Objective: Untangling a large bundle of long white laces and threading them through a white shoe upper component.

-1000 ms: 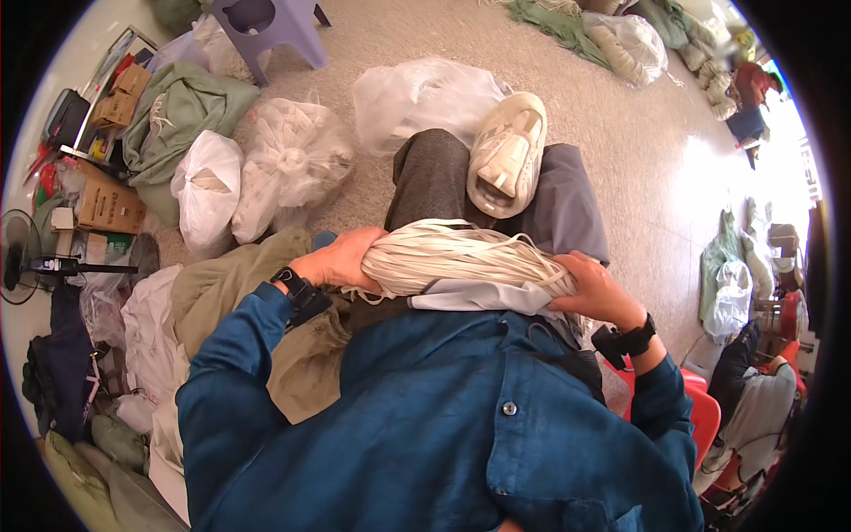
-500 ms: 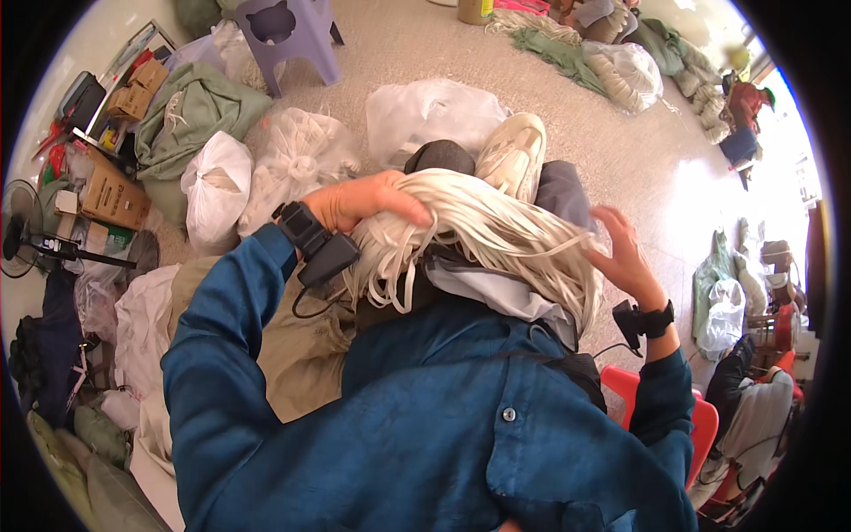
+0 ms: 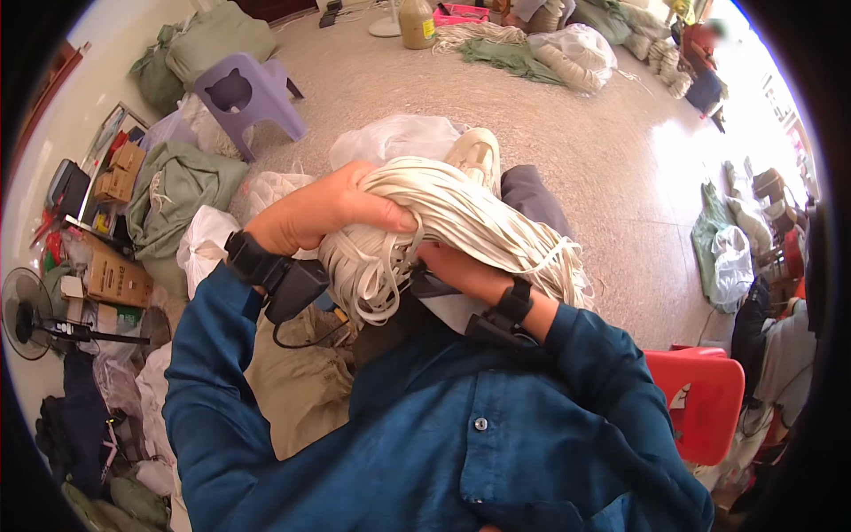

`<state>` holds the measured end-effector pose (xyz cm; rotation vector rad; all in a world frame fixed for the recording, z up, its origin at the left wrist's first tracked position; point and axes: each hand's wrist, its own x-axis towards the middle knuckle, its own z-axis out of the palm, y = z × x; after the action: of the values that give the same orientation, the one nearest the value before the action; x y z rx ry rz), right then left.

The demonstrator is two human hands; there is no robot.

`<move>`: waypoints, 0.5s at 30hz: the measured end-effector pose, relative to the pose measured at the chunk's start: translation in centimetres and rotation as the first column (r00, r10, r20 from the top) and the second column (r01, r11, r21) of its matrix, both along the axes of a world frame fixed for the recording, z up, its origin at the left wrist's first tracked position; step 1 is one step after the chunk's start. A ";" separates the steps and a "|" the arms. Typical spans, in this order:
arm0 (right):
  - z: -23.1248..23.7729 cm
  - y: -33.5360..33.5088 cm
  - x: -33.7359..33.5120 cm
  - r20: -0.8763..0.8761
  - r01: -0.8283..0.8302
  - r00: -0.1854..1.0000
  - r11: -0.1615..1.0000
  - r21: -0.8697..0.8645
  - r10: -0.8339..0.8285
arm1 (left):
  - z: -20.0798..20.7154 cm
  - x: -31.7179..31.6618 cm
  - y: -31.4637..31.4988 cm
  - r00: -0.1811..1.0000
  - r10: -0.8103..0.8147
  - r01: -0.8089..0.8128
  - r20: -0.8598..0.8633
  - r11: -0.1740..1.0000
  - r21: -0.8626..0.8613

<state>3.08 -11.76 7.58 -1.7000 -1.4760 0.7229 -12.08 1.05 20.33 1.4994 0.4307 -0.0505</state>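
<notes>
Head view, cord bundle (image 3: 487,217): pale, held across the lap (image 3: 390,337) toward its knee-side edge.
Left hand (image 3: 324,206): thumb clamped over the bundle's left end.
Right hand (image 3: 450,266): beneath the bundle; fingers mostly hidden, grip uncertain.
Sound handling: firm thumb, loose loops (image 3: 383,285) gathered.

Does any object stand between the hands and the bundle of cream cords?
Nothing visible does. The left hand holds the bundle of cream cords near its left end. The right hand is at the bundle's near side, partly hidden by it, so its exact contact cannot be told.
</notes>
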 end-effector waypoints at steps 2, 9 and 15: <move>-1.8 -0.4 1.3 0.003 -0.091 0.996 0.992 0.088 0.091 | 0.2 -0.2 0.7 0.998 -0.003 0.013 -0.056 0.986 0.169; 3.0 -2.5 2.2 -0.325 -0.408 0.859 0.913 0.032 0.395 | -2.6 0.8 0.2 0.994 0.105 -0.093 0.014 0.930 -0.356; 2.6 -3.2 5.6 -0.734 -0.120 0.678 0.992 -0.047 0.047 | -8.8 0.3 -0.7 0.984 0.089 0.009 0.155 0.842 -0.540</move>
<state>8.73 -15.00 10.16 -1.1600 -0.9410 1.3530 -11.73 0.38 11.54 0.9247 0.2729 -0.0046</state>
